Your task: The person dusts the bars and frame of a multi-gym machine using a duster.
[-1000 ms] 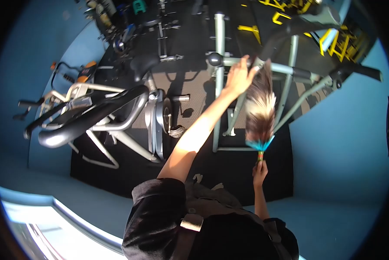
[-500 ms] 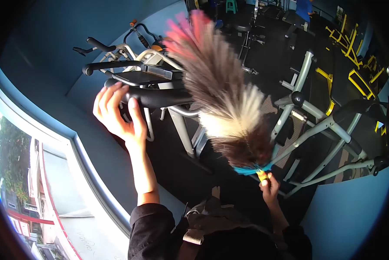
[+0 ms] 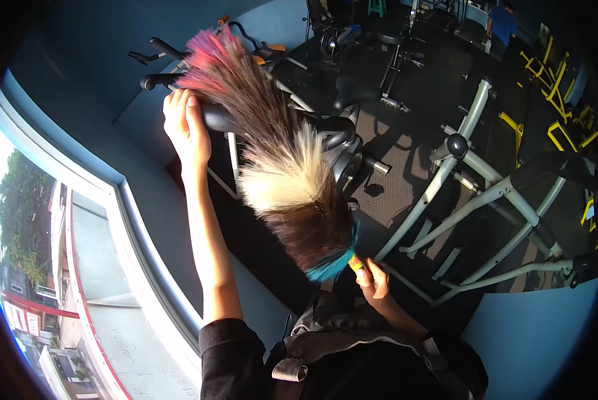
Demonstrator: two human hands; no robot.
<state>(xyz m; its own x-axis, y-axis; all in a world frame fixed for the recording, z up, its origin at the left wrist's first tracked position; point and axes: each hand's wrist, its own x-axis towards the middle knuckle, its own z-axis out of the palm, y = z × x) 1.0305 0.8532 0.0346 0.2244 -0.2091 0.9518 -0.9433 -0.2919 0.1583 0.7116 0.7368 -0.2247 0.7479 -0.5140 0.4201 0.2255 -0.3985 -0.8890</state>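
Observation:
My right hand (image 3: 374, 280) is closed around the yellow handle of a large fluffy duster (image 3: 292, 167). Its bristles run in bands of teal, dark brown, cream, grey-brown and pink, slanting up to the left. The pink tip lies over the exercise machine, close to my left hand (image 3: 189, 130). Fingers of that left hand curl over the end of a black padded handlebar (image 3: 218, 119) on the machine. The duster hides much of the bar and the frame behind it.
On the left a window (image 3: 132, 267) looks out to the street. To the right stands a grey tubular machine (image 3: 456, 147), with yellow frames (image 3: 546, 80) beyond it. A person in a blue shirt (image 3: 502, 23) is at the far back. An exercise bike (image 3: 352, 93) stands ahead.
The duster and my right hand have moved left, bringing the pink tip over the handlebar's end. My left hand's spread fingers have closed on the bar. More of the person at the back shows.

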